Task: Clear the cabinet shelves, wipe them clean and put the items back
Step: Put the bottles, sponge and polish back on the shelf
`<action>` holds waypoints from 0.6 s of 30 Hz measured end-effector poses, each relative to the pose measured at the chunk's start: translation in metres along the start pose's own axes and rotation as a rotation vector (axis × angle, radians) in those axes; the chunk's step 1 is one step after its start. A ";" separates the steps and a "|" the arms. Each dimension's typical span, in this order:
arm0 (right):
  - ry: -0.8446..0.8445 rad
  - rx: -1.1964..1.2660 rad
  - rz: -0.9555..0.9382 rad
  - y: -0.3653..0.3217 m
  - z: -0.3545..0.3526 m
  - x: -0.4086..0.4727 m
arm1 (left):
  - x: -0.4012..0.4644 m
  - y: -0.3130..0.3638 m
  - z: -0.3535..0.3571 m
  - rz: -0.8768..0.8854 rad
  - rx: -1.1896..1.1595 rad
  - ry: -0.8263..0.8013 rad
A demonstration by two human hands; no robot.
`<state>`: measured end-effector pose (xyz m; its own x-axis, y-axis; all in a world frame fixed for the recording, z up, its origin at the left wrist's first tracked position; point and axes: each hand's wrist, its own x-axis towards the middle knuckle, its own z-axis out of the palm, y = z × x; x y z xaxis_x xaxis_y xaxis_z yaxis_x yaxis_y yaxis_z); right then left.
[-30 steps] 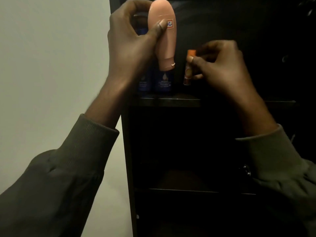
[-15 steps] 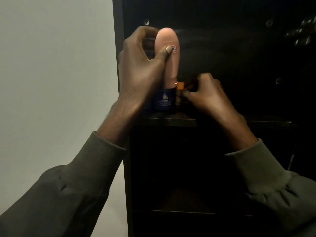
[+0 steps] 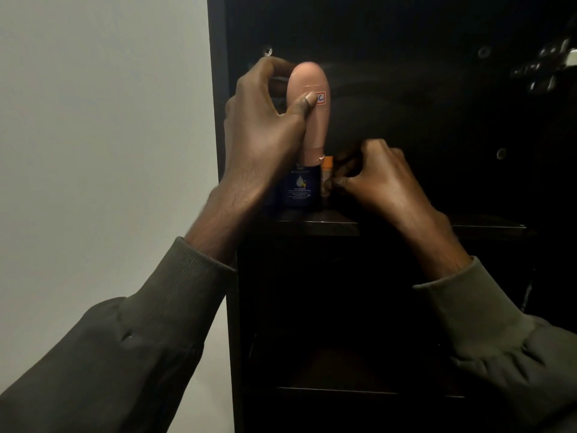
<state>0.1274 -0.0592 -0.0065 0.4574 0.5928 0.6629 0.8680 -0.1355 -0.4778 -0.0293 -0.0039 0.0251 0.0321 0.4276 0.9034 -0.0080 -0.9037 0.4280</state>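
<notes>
A dark cabinet beside a pale wall: on its upper shelf, the left hand grips one pink bottle above one blue bottle; right hand pinches one small orange-capped tube just right.

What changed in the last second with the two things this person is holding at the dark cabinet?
The right hand brought the small orange-capped stick down and leftward until it sits low by the shelf, beside the dark blue bottle; whether it rests there is unclear. The left hand keeps its grip on the peach plastic bottle, cap end down above the blue one. Neither hand let go.
</notes>
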 end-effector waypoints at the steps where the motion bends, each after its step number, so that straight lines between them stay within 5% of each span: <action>1: -0.005 0.001 0.010 0.000 -0.002 -0.001 | 0.000 -0.001 0.000 -0.001 0.003 -0.006; 8: 0.178 0.134 0.021 -0.005 -0.030 -0.005 | 0.000 -0.007 0.005 -0.011 0.011 -0.054; 18: 0.089 0.280 -0.032 -0.006 -0.037 -0.013 | -0.003 -0.009 0.013 0.000 -0.009 -0.106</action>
<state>0.1229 -0.0954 0.0090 0.4563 0.5199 0.7221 0.8007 0.1141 -0.5882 -0.0166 0.0029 0.0186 0.1378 0.4225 0.8958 -0.0173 -0.9033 0.4287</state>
